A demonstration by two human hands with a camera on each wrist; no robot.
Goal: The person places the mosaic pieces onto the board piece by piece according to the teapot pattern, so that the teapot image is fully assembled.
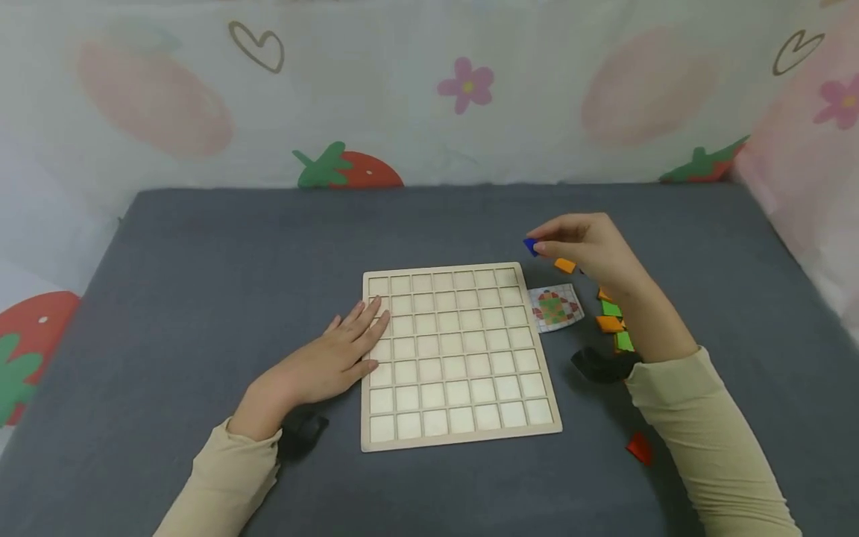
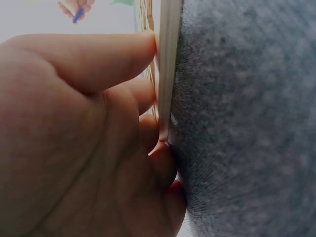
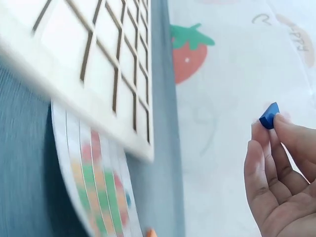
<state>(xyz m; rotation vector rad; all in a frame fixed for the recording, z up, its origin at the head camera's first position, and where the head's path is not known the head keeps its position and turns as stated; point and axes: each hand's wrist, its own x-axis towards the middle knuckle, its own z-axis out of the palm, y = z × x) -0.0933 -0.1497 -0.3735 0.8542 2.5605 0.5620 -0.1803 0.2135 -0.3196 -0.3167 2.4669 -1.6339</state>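
A wooden grid board [image 1: 451, 449] lies flat on the grey cloth, its square cells holding no pieces. My left hand [image 1: 327, 361] rests on the board's left edge with fairly straight fingers; the left wrist view shows the fingertips against the board's side [image 2: 169, 64]. Beyond the board's far right corner, my right hand [image 1: 590, 246] pinches a small blue block [image 3: 269, 116] between thumb and fingers, raised above the cloth. A picture card [image 1: 557, 307] with a coloured grid pattern sits at the board's right edge, partly under it.
Several orange and green pieces [image 1: 609, 324] lie right of the card, partly hidden by the right forearm. One orange piece [image 1: 565, 265] is just below the right hand. A red piece [image 1: 640, 448] lies nearer the front right. A patterned curtain [image 1: 523, 134] stands behind the table.
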